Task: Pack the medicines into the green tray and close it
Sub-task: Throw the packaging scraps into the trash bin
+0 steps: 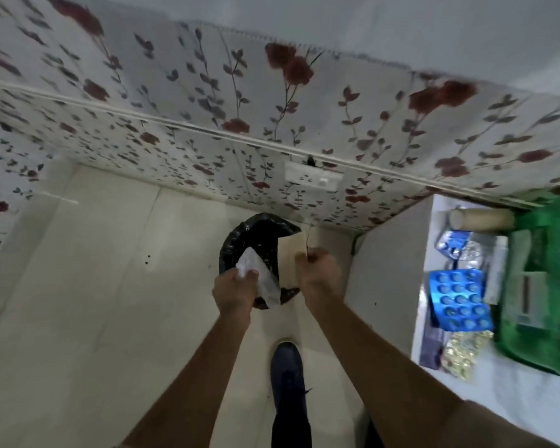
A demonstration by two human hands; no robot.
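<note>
Both hands are held out over a bin lined with a black bag point(259, 234) on the floor. The left hand point(235, 291) has its fingers closed on a crumpled white wrapper point(261, 276), and the right hand point(319, 268) pinches a flat brown paper packet point(291, 260) by its lower edge; both pieces hang above the bin mouth, so this looks like clearing away empty packaging rather than packing.

The medicines lie well apart from the hands, on the white tabletop point(498, 402) at the right. A large blue blister pack point(458, 299) lies just beside the green tray point(530, 286), with a gold foil strip point(463, 350) below it, a smaller blue-and-silver strip point(456, 245) above it, and a pale cylindrical bottle point(480, 218) lying on its side near the wall. The tray stands open and seems to hold some items already, though blur hides what.

The strips should be light, thin and slightly bendy, with slick foil; taking them by a long edge would avoid crushing the bubbles. The bottle may roll, so a grasp around its middle seems safest.
</note>
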